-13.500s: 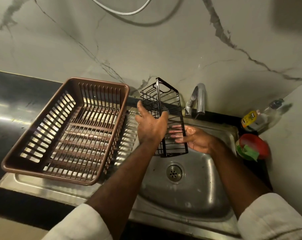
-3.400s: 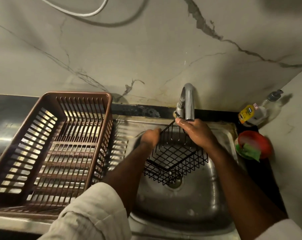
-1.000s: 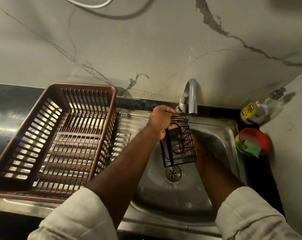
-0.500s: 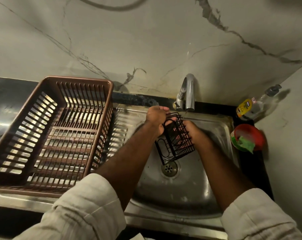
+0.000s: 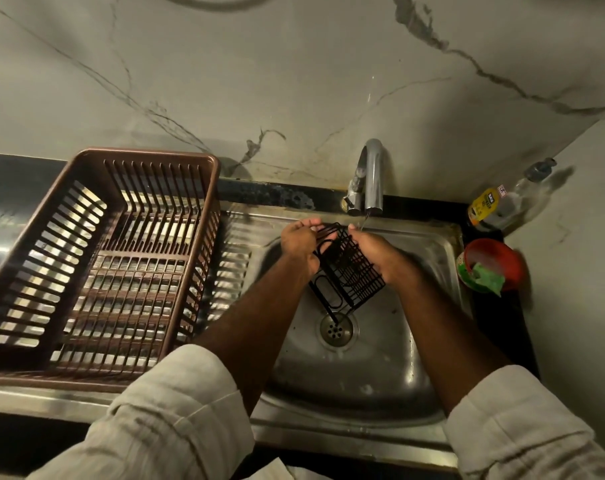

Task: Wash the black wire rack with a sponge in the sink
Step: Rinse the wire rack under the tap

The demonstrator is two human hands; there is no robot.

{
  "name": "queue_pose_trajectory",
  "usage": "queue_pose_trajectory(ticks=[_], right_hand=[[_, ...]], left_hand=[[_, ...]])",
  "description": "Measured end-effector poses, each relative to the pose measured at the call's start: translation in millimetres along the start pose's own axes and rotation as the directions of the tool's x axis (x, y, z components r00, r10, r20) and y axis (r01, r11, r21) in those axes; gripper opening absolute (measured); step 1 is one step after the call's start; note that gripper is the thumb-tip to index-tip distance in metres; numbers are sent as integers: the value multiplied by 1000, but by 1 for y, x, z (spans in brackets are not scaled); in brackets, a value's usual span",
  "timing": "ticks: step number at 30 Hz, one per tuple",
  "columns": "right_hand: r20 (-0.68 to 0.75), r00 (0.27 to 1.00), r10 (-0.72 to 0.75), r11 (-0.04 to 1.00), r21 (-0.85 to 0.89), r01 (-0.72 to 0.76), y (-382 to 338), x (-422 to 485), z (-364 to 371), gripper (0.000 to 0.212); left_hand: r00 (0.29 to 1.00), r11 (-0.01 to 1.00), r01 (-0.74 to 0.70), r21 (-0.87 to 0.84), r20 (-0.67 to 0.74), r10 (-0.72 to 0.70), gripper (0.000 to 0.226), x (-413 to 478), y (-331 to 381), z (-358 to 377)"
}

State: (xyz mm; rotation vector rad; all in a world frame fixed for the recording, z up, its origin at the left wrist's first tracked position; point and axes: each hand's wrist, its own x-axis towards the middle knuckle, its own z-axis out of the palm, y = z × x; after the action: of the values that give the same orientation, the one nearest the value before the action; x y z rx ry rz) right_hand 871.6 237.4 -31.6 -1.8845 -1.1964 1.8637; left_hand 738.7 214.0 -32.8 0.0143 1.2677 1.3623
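The black wire rack [image 5: 349, 278] hangs tilted over the steel sink [image 5: 429, 244], its lower end above the drain [image 5: 336, 330]. My left hand [image 5: 299, 245] grips its upper left edge. My right hand [image 5: 377, 254] holds its right side, fingers wrapped around the wires. A thin stream of water runs from the tap [image 5: 372, 178] just past my right fingertips. A green sponge [image 5: 484, 277] lies in a red bowl [image 5: 498, 261] to the right of the sink, in neither hand.
A brown plastic dish basket [image 5: 96, 258] fills the draining board on the left. A soap bottle with a yellow label [image 5: 491, 206] stands in the back right corner. The marble wall rises close behind the tap.
The rack has turned further and dropped a little toward the drain. My right hand has come round onto the rack's right side.
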Motion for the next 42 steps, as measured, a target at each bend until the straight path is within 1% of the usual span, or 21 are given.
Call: queue_pose_trajectory(ticks=[2, 4, 6, 7, 9, 11, 16, 20, 24, 27, 30, 33, 35, 37, 38, 39, 40, 41, 42], right_hand=[[-14, 999, -39, 999, -37, 38, -1, 0, 4, 58], [-5, 995, -101, 991, -91, 101, -2, -1, 11, 58], [-26, 979, -203, 953, -234, 192, -3, -1, 17, 60], [-46, 970, -240, 927, -308, 215, -2, 1, 19, 62], [-78, 956, -281, 880, -419, 225, 1, 4, 22, 63], [-75, 947, -312, 835, -498, 235, 4, 9, 23, 62], [-31, 937, -348, 788, -552, 274, 10, 21, 24, 67], [-32, 921, -389, 763, -571, 302, 12, 26, 24, 57], [-90, 895, -437, 730, -616, 294, 10, 31, 29, 54], [-133, 871, -473, 680, -683, 265, 14, 32, 29, 53], [-156, 857, -491, 643, -729, 236, 21, 29, 23, 51], [-208, 830, -517, 691, -675, 260, 34, 27, 22, 51], [-271, 819, -506, 771, -568, 289, 43, 28, 25, 54], [-328, 826, -458, 839, -466, 280, 45, 27, 29, 56], [-344, 826, -446, 852, -446, 274, 44, 28, 30, 55], [-355, 824, -442, 857, -439, 271, 42, 28, 32, 55], [-363, 820, -443, 856, -443, 267, 39, 29, 33, 54], [-367, 815, -448, 850, -458, 261, 37, 28, 34, 51], [-375, 807, -457, 840, -481, 252, 34, 29, 35, 49]], left_hand=[[1000, 1000, -6, -1, -22, 6, 22, 0, -2, -1], [999, 1000, -11, 6, -44, 11, 21, 1, -4, -3], [998, 1000, -11, 8, -61, 11, 22, 4, -7, -4], [998, 1000, -9, 5, -67, 9, 22, 6, -8, -6], [997, 1000, -3, -3, -76, 3, 22, 8, -8, -10], [997, 1000, 2, -18, -79, -3, 22, 9, -9, -14], [999, 1000, 15, -26, -48, -16, 23, 10, -11, -21], [998, 998, 44, -52, -42, -46, 23, 14, -14, -23], [995, 997, 20, -81, -93, -27, 25, 19, -13, -19], [989, 995, 8, -103, -146, -23, 23, 21, -12, -14], [981, 994, -4, -107, -195, -17, 26, 26, -16, -11], [973, 992, -27, -120, -230, -1, 28, 39, -14, -16], [981, 992, -18, -125, -195, -6, 31, 44, -11, -18], [987, 988, 24, -155, -156, -48, 34, 47, -9, -21], [988, 995, 37, -92, -143, -50, 35, 50, -8, -24], [990, 998, 46, 43, -137, -40, 36, 55, -6, -26], [991, 971, 56, 232, -133, -26, 37, 60, -3, -28], [992, 877, 71, 475, -129, -11, 37, 62, 2, -30], [992, 674, 83, 734, -127, 16, 35, 62, 6, -31]])
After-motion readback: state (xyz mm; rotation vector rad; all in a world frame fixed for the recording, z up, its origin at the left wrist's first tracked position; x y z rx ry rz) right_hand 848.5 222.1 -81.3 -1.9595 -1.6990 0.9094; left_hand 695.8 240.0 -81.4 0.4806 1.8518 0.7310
